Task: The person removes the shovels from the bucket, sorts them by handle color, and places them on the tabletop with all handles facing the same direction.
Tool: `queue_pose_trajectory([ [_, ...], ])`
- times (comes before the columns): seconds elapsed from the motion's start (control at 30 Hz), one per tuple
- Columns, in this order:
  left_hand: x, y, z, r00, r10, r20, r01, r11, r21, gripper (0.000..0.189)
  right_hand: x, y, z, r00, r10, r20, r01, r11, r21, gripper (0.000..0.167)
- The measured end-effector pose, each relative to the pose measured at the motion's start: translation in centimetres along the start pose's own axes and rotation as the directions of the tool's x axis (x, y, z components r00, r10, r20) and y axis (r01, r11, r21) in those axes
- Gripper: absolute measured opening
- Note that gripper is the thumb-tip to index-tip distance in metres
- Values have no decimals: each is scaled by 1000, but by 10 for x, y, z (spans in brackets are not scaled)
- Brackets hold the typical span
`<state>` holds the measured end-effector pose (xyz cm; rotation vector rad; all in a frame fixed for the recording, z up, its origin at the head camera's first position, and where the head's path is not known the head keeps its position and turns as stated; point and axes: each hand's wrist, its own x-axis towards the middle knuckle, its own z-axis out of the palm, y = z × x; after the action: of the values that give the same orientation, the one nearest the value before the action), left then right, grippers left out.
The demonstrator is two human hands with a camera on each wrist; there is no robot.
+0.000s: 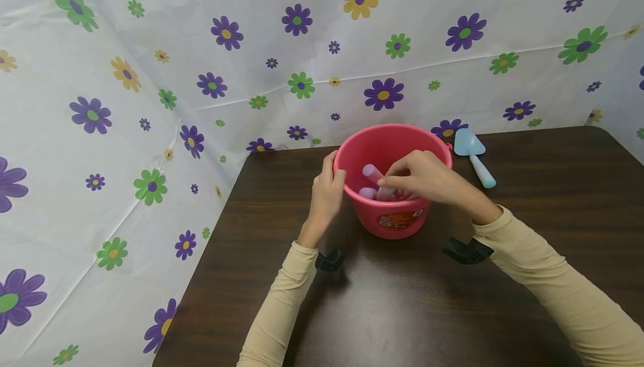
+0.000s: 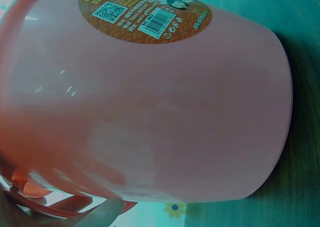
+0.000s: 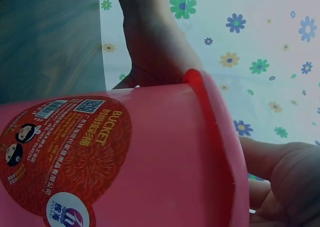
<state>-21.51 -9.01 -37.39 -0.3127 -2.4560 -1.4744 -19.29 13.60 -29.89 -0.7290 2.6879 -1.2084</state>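
A pink bucket [image 1: 389, 216] stands upright on the dark table, an oval label on its front. My left hand [image 1: 327, 193] grips the rim on its left side, with the thumb over the edge. The bucket's wall fills most of the left wrist view. My right hand [image 1: 425, 177] reaches in over the right side of the rim, fingertips pinching a pale cylindrical stick [image 1: 385, 193]. Beside that stick, a lilac cylinder [image 1: 371, 172] leans inside the bucket, with several similar pieces around it. The bucket wall hides their lower parts.
A light blue toy shovel [image 1: 475, 157] lies on the table [image 1: 282, 216] right of the bucket. A white sheet [image 1: 322, 48] with printed flowers hangs behind the table and along its left side. Dark wrist mounts [image 1: 468, 250] sit under both sleeves.
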Motion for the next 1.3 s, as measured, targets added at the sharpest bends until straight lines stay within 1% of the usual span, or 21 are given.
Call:
queue_pose_trajectory([
  [0.13,0,0,0,1000,3,-3,-3,1000,9,54,0,1,1,1000,21,-23,-20,999,44,32],
  [0.27,0,0,0,1000,-4,-6,4,1000,11,54,-1,2,1,999,33,-29,-30,996,79,32],
  [0.4,-1,-1,0,1000,-8,-7,8,1000,6,54,0,2,1,998,32,-46,-29,997,68,31],
  [0.5,0,-1,-1,1000,-9,-3,9,1000,5,53,1,4,0,997,46,-57,-42,997,66,32],
  [0.63,0,-1,-1,1000,-9,-1,9,1000,7,54,2,5,-1,996,78,-46,-72,992,106,33],
  [0.77,-1,-1,-1,1000,-5,-4,5,1000,6,54,1,6,-1,995,88,-46,-81,988,128,33],
  [1.07,0,-2,0,1000,-7,-4,7,1000,9,55,3,10,-4,991,121,-55,-115,988,107,32],
  [1.17,0,-2,0,1000,-8,-3,8,1000,6,54,6,9,-6,990,141,-25,-137,984,117,31],
  [1.27,0,-2,0,1000,-9,-5,9,1000,4,55,9,10,-9,984,173,32,-176,971,162,31],
  [1.3,0,-2,0,1000,-9,-7,9,1000,4,55,10,10,-10,981,187,58,-195,962,190,32],
])
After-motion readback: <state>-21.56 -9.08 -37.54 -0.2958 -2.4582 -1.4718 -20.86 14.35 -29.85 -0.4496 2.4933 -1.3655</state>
